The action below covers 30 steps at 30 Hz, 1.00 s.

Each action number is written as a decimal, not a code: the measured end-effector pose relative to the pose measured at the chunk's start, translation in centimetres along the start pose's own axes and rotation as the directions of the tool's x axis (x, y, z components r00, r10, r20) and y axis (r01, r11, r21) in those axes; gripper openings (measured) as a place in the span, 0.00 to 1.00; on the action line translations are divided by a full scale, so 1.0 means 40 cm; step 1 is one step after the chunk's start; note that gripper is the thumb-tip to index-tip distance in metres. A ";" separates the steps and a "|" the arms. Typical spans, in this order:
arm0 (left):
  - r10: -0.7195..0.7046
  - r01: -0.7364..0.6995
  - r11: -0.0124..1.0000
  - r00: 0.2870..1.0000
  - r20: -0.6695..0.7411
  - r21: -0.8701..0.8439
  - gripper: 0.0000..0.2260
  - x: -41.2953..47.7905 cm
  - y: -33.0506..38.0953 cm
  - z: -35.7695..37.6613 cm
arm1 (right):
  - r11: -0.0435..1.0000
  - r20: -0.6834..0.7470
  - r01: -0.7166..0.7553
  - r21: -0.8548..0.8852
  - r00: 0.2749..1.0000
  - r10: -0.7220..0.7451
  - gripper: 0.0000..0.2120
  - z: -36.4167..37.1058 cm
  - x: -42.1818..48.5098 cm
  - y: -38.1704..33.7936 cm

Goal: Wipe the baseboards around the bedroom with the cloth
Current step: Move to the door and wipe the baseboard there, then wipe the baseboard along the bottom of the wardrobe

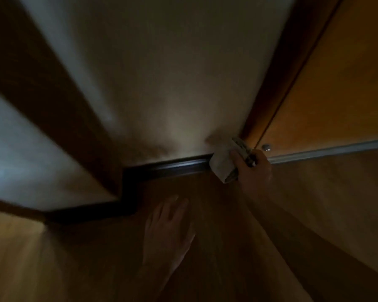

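Note:
A dark brown baseboard (179, 165) runs along the foot of a pale wall and steps around a corner post at the left. My right hand (254, 171) grips a folded whitish cloth with a patterned edge (222, 165). The cloth is pressed against the right end of the baseboard, beside the door frame. My left hand (169, 225) lies flat on the wooden floor, palm down, fingers pointing toward the wall, holding nothing. The picture is dim and blurred.
An orange-brown wooden door (336, 90) with a dark frame (277, 88) stands at the right, with a pale metal rail (327, 150) at its foot. A dark wooden post (52, 94) rises at the left. A wooden floor (96, 258) fills the lower half.

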<state>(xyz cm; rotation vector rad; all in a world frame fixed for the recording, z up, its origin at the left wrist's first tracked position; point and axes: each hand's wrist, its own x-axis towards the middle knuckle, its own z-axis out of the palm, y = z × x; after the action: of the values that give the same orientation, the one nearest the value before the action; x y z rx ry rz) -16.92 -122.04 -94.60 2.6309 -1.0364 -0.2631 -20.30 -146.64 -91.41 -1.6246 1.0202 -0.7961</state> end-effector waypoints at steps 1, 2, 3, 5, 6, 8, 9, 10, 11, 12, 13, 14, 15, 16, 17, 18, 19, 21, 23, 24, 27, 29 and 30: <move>0.066 -0.066 0.998 0.997 -0.036 -0.004 0.27 0.033 0.035 -0.032 | 1.000 -0.025 0.009 0.006 1.000 -0.008 0.12 -0.048 0.005 -0.045; 0.138 -0.138 0.990 0.988 -0.071 0.004 0.27 0.070 0.072 -0.063 | 1.000 -0.044 0.010 0.021 0.999 -0.009 0.12 -0.096 0.010 -0.090; 0.213 -0.212 0.977 0.973 -0.093 0.022 0.26 0.108 0.116 -0.099 | 0.999 -0.059 0.012 0.037 0.998 -0.010 0.13 -0.146 0.014 -0.138; 0.375 -0.366 0.927 0.915 -0.148 0.088 0.24 0.187 0.209 -0.180 | 0.998 -0.078 0.034 0.055 0.996 -0.030 0.13 -0.246 0.022 -0.235; 0.454 -0.436 0.890 0.873 -0.181 0.130 0.23 0.226 0.258 -0.221 | 0.997 -0.087 0.049 0.064 0.995 -0.044 0.13 -0.300 0.029 -0.283; 0.587 -0.553 0.809 0.777 -0.228 0.197 0.21 0.300 0.358 -0.301 | 0.995 -0.093 0.087 0.047 0.992 -0.082 0.11 -0.411 0.044 -0.380; 0.644 -0.608 0.765 0.728 -0.235 0.213 0.21 0.332 0.405 -0.336 | 0.995 -0.094 0.100 0.021 0.991 -0.097 0.10 -0.460 0.051 -0.425; 0.695 -0.655 0.719 0.680 -0.234 0.232 0.22 0.360 0.449 -0.367 | 0.994 -0.097 0.105 -0.008 0.990 -0.105 0.10 -0.505 0.062 -0.462; 0.739 -0.691 0.673 0.639 -0.212 0.264 0.23 0.386 0.492 -0.397 | 0.993 -0.097 0.111 -0.043 0.989 -0.115 0.11 -0.543 0.073 -0.496; 0.779 -0.719 0.624 0.603 -0.174 0.305 0.24 0.410 0.533 -0.423 | 0.990 -0.095 0.117 -0.075 0.988 -0.124 0.12 -0.576 0.084 -0.529; 0.811 -0.741 0.576 0.572 -0.125 0.346 0.26 0.435 0.574 -0.446 | 0.989 -0.088 0.117 -0.093 0.988 -0.125 0.14 -0.605 0.095 -0.558; 0.831 -0.753 0.535 0.551 -0.075 0.383 0.27 0.464 0.609 -0.463 | 0.990 -0.076 0.114 -0.087 0.990 -0.120 0.14 -0.629 0.104 -0.583; 0.842 -0.757 0.498 0.539 -0.026 0.424 0.27 0.491 0.639 -0.480 | 0.993 -0.059 0.103 -0.065 0.993 -0.107 0.13 -0.651 0.113 -0.598; 0.848 -0.754 0.466 0.530 0.011 0.463 0.27 0.518 0.661 -0.492 | 0.996 -0.050 0.082 -0.028 0.995 -0.084 0.12 -0.669 0.117 -0.603; 0.850 -0.744 0.445 0.526 0.026 0.499 0.27 0.541 0.674 -0.495 | 0.998 -0.048 0.057 0.017 0.997 -0.057 0.12 -0.684 0.122 -0.596; 0.851 -0.732 0.434 0.524 0.026 0.525 0.28 0.558 0.678 -0.492 | 0.997 -0.052 0.034 0.067 0.998 -0.030 0.11 -0.696 0.129 -0.581; 0.858 -0.731 0.424 0.513 0.019 0.535 0.29 0.567 0.677 -0.484 | 0.993 -0.061 0.007 0.118 0.998 0.000 0.10 -0.702 0.135 -0.561; 0.864 -0.714 0.416 0.504 0.002 0.563 0.30 0.580 0.666 -0.459 | 0.991 -0.077 0.000 0.134 0.997 0.011 0.08 -0.700 0.166 -0.517; 0.853 -0.652 0.403 0.522 -0.004 0.642 0.33 0.597 0.666 -0.439 | 0.998 -0.054 0.057 0.037 0.997 -0.055 0.09 -0.701 0.221 -0.479; 0.845 -0.617 0.388 0.534 0.003 0.685 0.33 0.601 0.666 -0.436 | 0.998 -0.044 0.069 0.016 0.997 -0.068 0.10 -0.697 0.249 -0.460; 0.825 -0.561 0.358 0.564 0.028 0.746 0.33 0.601 0.668 -0.435 | 0.992 -0.031 0.125 -0.027 0.992 -0.126 0.11 -0.671 0.307 -0.410; 0.816 -0.543 0.337 0.576 0.049 0.769 0.32 0.589 0.671 -0.441 | 0.986 -0.003 0.167 -0.002 0.986 -0.167 0.09 -0.659 0.329 -0.377; 0.800 -0.531 0.323 0.596 0.074 0.784 0.32 0.579 0.678 -0.447 | 0.985 -0.001 0.167 0.047 0.986 -0.167 0.08 -0.659 0.339 -0.367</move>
<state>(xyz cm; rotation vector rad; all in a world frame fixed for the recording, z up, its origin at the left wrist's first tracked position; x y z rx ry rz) -12.42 -153.09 -69.93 2.2843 -2.3807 1.0053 -34.17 -167.75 -70.02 -1.6860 0.8645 -0.9222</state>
